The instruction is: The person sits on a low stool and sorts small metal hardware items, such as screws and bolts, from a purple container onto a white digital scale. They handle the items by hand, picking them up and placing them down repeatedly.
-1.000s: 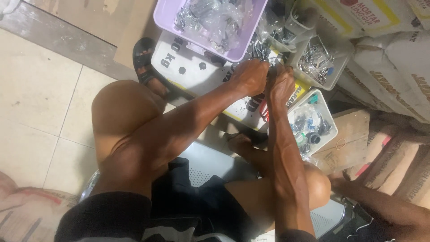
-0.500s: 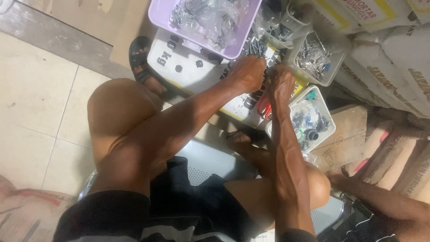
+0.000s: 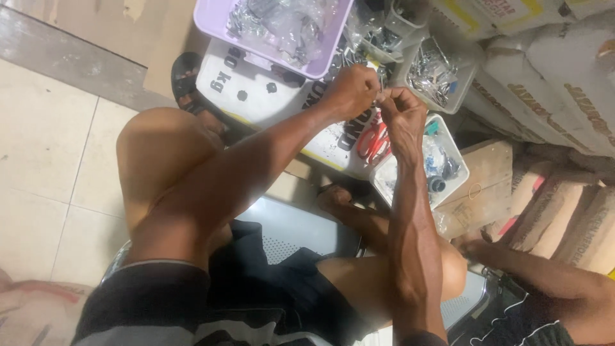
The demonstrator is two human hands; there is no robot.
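My left hand [image 3: 352, 90] and my right hand [image 3: 402, 115] meet fingertip to fingertip above a white sack [image 3: 256, 96] lying flat on the floor. Both pinch one small pale item [image 3: 379, 97] between them; it is too small to name. Red-handled scissors [image 3: 375, 142] lie just below my hands. A lilac plastic basket [image 3: 211, 19] of clear packets with small metal parts stands beyond my left hand. A white tub [image 3: 451, 138] of small blue and dark parts sits to the right of my right hand.
Another clear tub [image 3: 462, 83] of metal bits stands at the back right, with stacked printed sacks [image 3: 551, 77] behind it. A cardboard piece [image 3: 480, 186] lies right. My sandal [image 3: 186, 80] rests by the sack. Another person's arm [image 3: 544, 275] lies bottom right. I sit on a metal seat [image 3: 295, 224].
Both hands stay together over the white sack, shifting slightly up and right. The fingertips have closed tighter on the small item.
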